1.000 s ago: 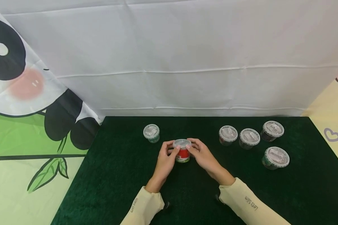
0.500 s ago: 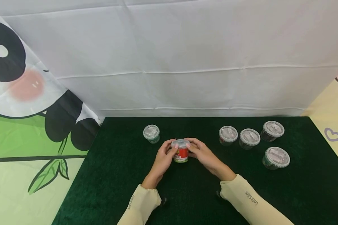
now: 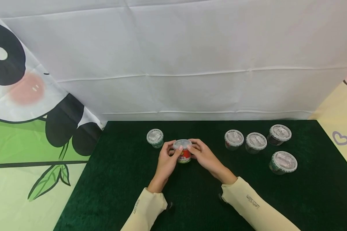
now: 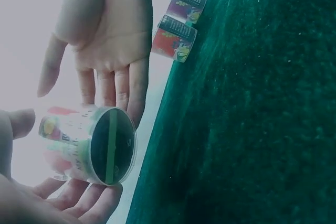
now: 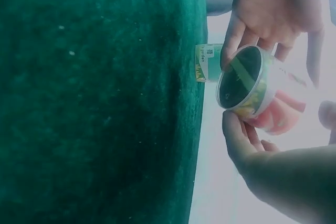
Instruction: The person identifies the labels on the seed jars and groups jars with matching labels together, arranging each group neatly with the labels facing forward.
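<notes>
Left hand (image 3: 166, 164) and right hand (image 3: 206, 158): fingers grip red cup (image 3: 184, 157) from opposite sides, probably to steady it above tabletop (image 3: 118, 173); lone green cup (image 3: 155, 137) near far edge

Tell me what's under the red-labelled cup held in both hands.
The cup is raised above the green cloth; wrist views show its dark base crossed by a pale strip. From the head view, the cup hides the cloth directly beneath.

2 hands (image 3: 167, 162) | grip red-labelled cup (image 3: 184, 154) | left: 1 lidded cup (image 3: 155, 138) | right: 4 lidded cups (image 3: 256, 142) | green tabletop (image 3: 196, 199)
</notes>
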Demonstrator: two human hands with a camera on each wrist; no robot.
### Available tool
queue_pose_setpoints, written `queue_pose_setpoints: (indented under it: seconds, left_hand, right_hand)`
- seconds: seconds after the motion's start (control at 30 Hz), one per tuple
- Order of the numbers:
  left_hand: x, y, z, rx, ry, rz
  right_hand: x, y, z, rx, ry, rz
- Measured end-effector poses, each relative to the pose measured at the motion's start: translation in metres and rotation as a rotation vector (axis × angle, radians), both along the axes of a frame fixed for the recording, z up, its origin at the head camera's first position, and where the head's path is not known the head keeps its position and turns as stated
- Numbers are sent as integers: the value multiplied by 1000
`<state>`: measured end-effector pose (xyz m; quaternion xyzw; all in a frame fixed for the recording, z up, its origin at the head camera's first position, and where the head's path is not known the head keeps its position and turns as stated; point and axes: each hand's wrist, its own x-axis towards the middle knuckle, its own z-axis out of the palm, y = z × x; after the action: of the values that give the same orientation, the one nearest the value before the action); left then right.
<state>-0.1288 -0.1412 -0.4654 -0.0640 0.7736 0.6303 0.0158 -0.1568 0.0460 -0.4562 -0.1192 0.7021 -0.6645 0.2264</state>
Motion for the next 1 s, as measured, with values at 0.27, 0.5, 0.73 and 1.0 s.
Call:
queue_pose_setpoints:
  seconds: [0.27, 0.5, 0.73, 1.0]
  left_hand:
    - [-7, -2, 1, -45, 43, -29]
    - [-15, -6, 1, -99, 101, -64]
    - [-19, -9, 4, -335, 185, -80]
    - [-24, -11, 12, -643, 211, -82]
  right_hand:
    - [-11, -5, -3, 30, 72, 0]
    - [-20, -9, -11, 39, 145, 12]
    - [-30, -11, -18, 28, 276, 27]
    - [-40, -15, -23, 41, 340, 42]
